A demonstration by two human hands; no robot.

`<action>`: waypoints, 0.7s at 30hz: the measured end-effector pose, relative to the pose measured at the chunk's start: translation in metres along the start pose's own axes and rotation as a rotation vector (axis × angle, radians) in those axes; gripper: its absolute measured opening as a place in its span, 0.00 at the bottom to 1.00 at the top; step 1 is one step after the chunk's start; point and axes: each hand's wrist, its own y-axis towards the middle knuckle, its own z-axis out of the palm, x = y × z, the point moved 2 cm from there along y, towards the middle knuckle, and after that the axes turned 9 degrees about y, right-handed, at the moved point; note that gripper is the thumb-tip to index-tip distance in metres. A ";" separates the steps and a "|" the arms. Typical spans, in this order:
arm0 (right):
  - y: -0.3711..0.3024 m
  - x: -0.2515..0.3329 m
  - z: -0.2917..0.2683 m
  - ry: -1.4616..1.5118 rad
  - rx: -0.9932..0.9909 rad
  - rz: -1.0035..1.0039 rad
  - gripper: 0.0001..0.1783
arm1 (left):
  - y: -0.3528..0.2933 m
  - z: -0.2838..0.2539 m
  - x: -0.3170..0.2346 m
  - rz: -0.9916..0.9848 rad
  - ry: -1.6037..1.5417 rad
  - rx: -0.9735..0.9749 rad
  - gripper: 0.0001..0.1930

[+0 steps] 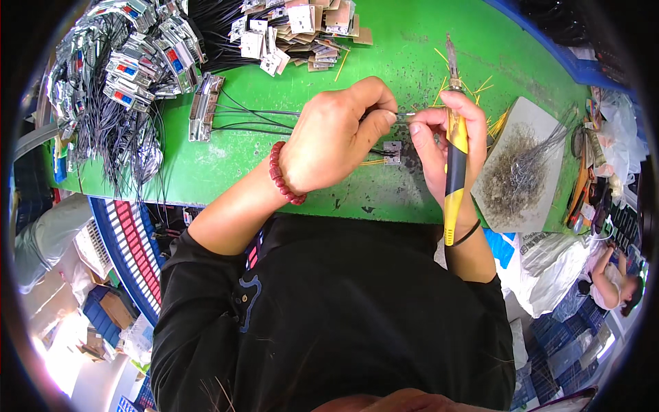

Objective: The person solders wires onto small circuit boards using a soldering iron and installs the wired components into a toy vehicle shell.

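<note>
Black wires (pixel 264 112) reach rightward from a silvery metal housing (pixel 205 108) on the green desk (pixel 329 89) into your left hand (pixel 340 130), whose thumb and forefinger are pinched together on them. A short length of wire shows just past those fingertips, bridging the narrow gap to your right hand (pixel 434 154). There your thumb and fingertips meet the wire's end, while the same hand grips a yellow-and-black soldering iron (pixel 456 137). Its metal tip points up toward the far side of the desk, well apart from the wires.

The housing lies to the left of your left hand, clear of your fingers. Between your 2 hands, nearer your body, a small circuit board (pixel 392 152) rests flat on the desk with dark and yellow leads at its left side. Just right of your right hand sits a pale slab (pixel 518 175) covered in dark residue. Beyond your left hand lie a heap of pale boards (pixel 302 31) and, farther left, a bundle of metal housings (pixel 134 65) trailing dark cables.
</note>
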 end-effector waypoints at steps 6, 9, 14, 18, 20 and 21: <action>-0.004 0.005 0.005 -0.238 0.004 -0.193 0.24 | 0.001 0.004 -0.006 -0.018 0.062 0.031 0.05; -0.006 0.007 0.006 -0.358 0.021 -0.238 0.23 | 0.001 0.009 -0.004 0.016 0.111 -0.046 0.06; -0.005 0.007 -0.009 -0.013 -0.118 0.171 0.24 | 0.000 0.008 -0.004 -0.071 0.012 -0.031 0.07; -0.014 0.004 -0.009 0.008 -0.035 -0.020 0.23 | -0.001 0.008 -0.002 -0.100 0.013 -0.011 0.08; -0.016 0.003 -0.005 -0.034 -0.001 -0.100 0.23 | -0.001 0.008 -0.001 -0.099 0.018 -0.011 0.08; -0.016 0.003 -0.005 -0.034 -0.001 -0.098 0.23 | -0.002 0.008 -0.002 -0.104 0.012 -0.009 0.08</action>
